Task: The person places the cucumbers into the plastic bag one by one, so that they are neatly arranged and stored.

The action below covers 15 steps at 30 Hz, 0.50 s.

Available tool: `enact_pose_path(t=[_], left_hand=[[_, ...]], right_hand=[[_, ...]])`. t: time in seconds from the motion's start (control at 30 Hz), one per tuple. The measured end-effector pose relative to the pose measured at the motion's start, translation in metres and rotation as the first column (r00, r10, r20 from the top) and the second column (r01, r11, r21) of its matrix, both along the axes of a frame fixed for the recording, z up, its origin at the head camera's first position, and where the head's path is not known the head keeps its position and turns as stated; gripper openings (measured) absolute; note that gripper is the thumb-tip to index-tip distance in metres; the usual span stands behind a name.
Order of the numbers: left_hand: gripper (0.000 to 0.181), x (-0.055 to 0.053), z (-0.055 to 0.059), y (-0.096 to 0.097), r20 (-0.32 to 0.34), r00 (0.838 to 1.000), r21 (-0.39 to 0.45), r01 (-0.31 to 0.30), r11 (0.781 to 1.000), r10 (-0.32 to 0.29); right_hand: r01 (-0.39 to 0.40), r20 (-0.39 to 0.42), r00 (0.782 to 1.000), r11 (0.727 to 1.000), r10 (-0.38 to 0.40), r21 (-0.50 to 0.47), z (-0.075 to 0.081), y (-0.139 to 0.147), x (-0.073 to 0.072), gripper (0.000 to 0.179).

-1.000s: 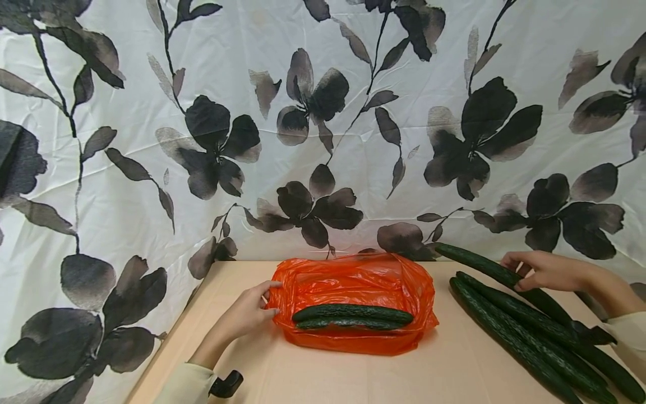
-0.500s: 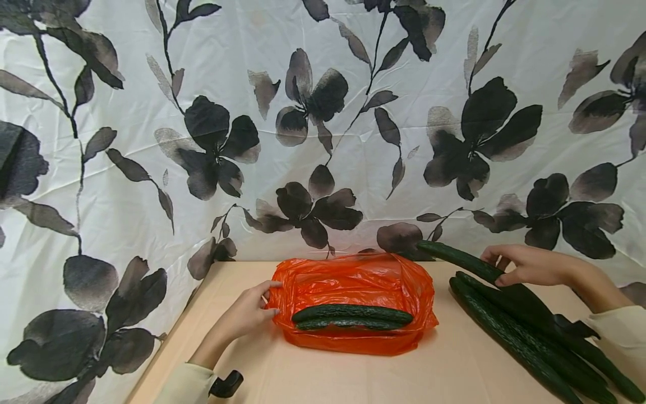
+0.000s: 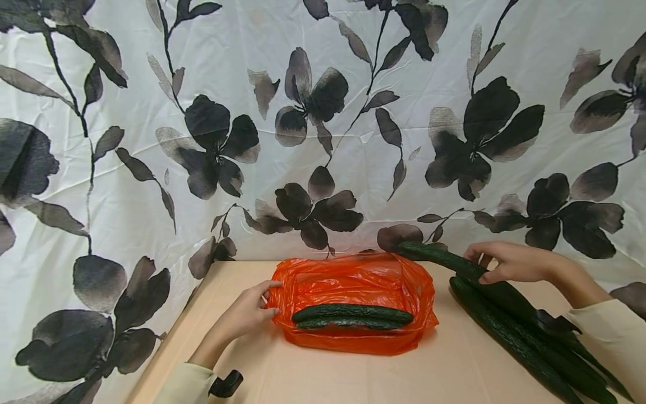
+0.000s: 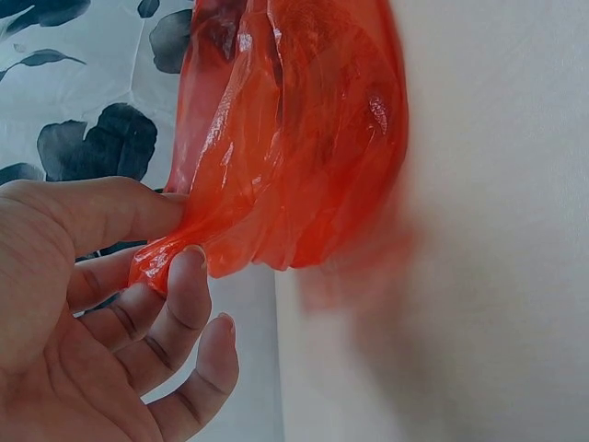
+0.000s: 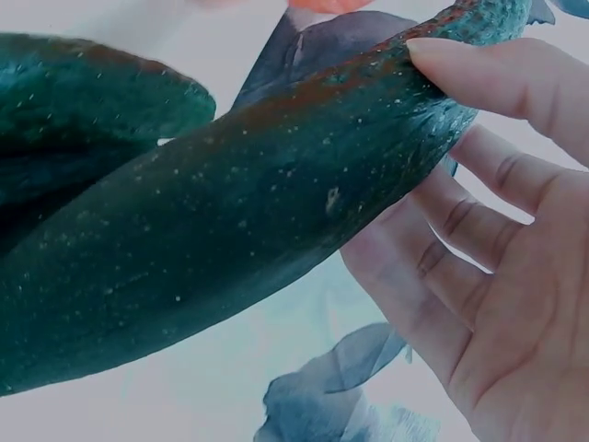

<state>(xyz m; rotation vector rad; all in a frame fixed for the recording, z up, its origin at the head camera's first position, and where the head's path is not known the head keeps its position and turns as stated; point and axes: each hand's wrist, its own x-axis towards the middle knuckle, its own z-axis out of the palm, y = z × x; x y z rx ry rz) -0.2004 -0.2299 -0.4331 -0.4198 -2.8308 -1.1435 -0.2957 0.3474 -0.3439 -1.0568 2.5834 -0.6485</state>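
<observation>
Pinching red bag (image 3: 348,283) by left edge with my left hand (image 3: 247,310); film probably light, slippery, easily torn. Right of bag, my right hand (image 3: 522,264) is gripping long cucumber (image 5: 230,207) toward far end; likely stiff, heavyish, steadier held mid-length. Two cucumbers (image 3: 353,311) lying inside bag.

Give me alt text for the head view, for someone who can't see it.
A right hand holds a cucumber near more cucumbers on a tan table, while the left hand pinches a red plastic bag with two cucumbers in it. Dark-flowered cloth hangs behind.
</observation>
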Motion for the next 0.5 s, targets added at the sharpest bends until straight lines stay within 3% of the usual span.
enact_pose_path(t=[0.2, 0.5], left_hand=[[0.056, -0.001, 0.0, 0.0, 0.006, 1.0, 0.008, 0.001, 1.0, -0.001], [0.055, -0.002, -0.001, 0.001, 0.011, 1.0, 0.015, 0.007, 1.0, -0.007]], right_hand=[[-0.004, 0.019, 1.0, 1.0, 0.004, 0.005, 0.003, -0.013, -0.002, 0.034], [-0.025, -0.02, 0.999, 1.0, 0.025, 0.01, 0.007, -0.035, -0.002, 0.038]])
